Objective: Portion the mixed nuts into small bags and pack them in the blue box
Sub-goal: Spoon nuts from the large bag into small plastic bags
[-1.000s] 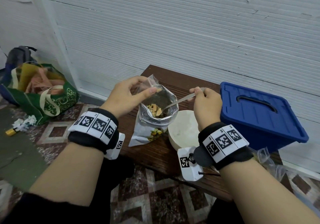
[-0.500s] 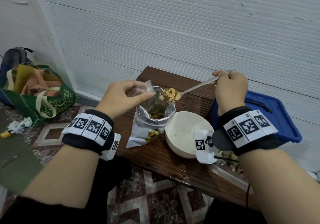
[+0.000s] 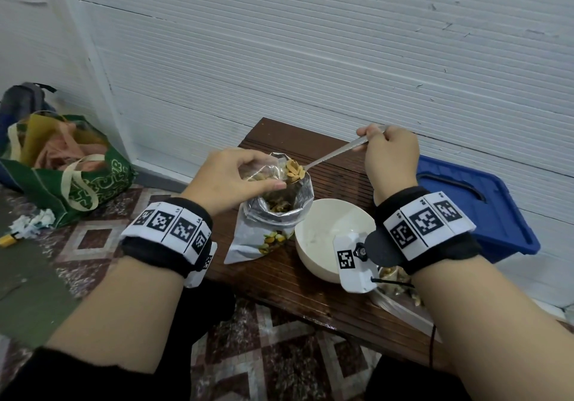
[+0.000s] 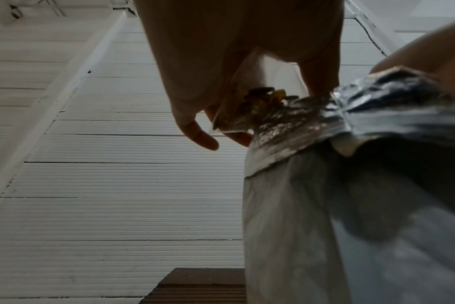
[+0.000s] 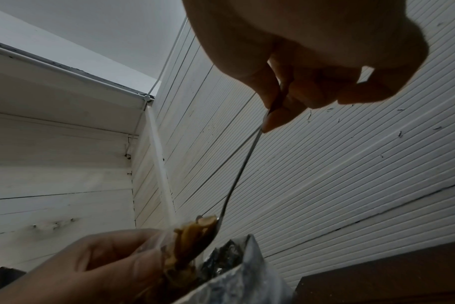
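Left fingers [image 3: 267, 185] pinch a small clear bag [image 3: 261, 172] open over the foil nut pouch [image 3: 273, 214], so spills drop back in. Right hand [image 3: 389, 155], at 2 o'clock, grips a spoon [image 3: 329, 156] tipping nuts [image 3: 293, 169] into it. Blue box [image 3: 475, 205] waits lidded at 3 o'clock.

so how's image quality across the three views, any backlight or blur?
Head view: evenly lit and sharp, wall lines bowed by the wide lens; spoon and nuts clear. Left wrist view: backlit by the white wall, left hand in shadow, foil nut bag close and soft. Right wrist view: dim, right hand and small clear bag underexposed.
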`<state>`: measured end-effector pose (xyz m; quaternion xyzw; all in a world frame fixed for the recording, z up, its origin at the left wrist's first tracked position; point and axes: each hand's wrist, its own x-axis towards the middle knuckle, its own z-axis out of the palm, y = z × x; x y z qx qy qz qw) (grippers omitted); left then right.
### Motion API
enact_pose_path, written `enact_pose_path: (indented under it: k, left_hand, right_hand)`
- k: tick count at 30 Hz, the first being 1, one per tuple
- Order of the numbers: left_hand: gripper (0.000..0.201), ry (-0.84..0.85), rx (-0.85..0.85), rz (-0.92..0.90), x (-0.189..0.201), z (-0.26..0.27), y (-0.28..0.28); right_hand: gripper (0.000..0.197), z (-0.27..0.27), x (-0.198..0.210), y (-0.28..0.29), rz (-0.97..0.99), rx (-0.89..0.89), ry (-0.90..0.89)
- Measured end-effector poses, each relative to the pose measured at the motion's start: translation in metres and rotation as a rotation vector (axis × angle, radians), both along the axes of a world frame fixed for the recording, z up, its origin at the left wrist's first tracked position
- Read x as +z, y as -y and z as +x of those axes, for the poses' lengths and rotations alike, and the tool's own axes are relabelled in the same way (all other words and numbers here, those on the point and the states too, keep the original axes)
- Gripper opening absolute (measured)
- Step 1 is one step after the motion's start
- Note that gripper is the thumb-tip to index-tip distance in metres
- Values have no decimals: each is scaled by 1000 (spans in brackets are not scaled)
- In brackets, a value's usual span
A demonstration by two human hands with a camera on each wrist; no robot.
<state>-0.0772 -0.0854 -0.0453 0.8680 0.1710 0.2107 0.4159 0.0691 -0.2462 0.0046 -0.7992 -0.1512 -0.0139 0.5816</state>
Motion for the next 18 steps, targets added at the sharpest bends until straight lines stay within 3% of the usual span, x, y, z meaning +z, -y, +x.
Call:
enact_pose_path:
  k: [8, 18]
  left_hand:
    - [60, -5, -2, 20, -2, 5, 3]
    - [36, 50, 28, -36, -7, 11, 7]
  right_hand:
    - [29, -3, -5, -5, 46, 44, -19]
    - [23, -16, 0, -3, 249, 263, 156]
